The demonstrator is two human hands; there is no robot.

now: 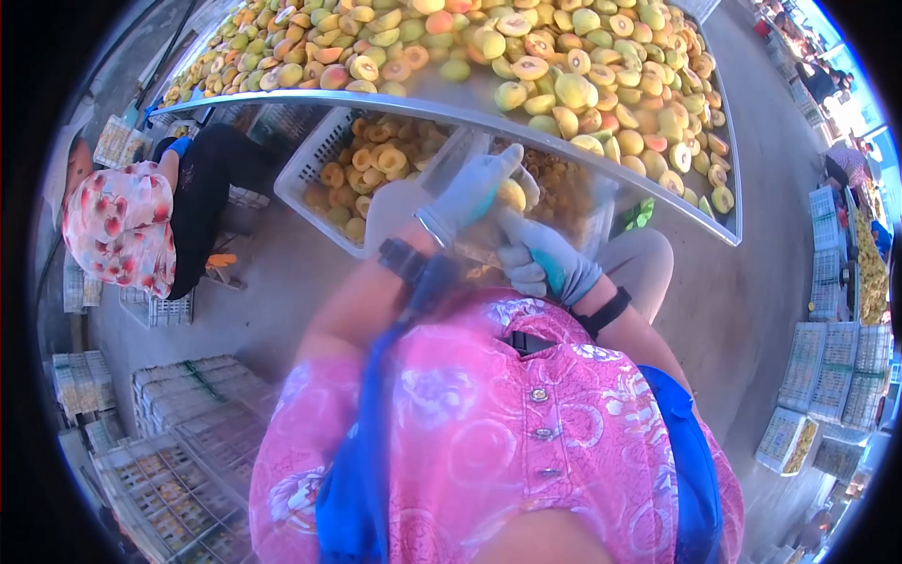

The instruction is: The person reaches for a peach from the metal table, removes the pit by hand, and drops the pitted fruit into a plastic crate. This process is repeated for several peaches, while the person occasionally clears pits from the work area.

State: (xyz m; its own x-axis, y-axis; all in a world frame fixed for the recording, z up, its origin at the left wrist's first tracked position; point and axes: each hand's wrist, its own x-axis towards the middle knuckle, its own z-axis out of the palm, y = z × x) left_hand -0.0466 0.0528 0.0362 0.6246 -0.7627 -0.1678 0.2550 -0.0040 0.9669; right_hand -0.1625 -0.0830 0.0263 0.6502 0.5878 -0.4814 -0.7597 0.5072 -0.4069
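Observation:
A pale glove with a green patch covers my left hand point(474, 190), whose fingers are closed around a yellow fruit point(512, 195) above the crates. Just below and to the right is my right hand point(548, 261), also gloved, with its fingers curled shut and its thumb side close to the fruit; what it grips is hidden. Beneath my hands, a white crate point(601, 211) contains small brown pieces, blurred in part. To its left, another white crate point(324, 221) holds fruit halves. The metal-edged table point(423, 106) ahead bears a large heap of cut fruit.
At the left a person in a floral top point(117, 221) sits by the table. Stacked crates point(193, 395) stand at the lower left, and more crates point(817, 371) at the right. Other people point(850, 164) are at the far right. A green item point(640, 213) lies beneath the table edge.

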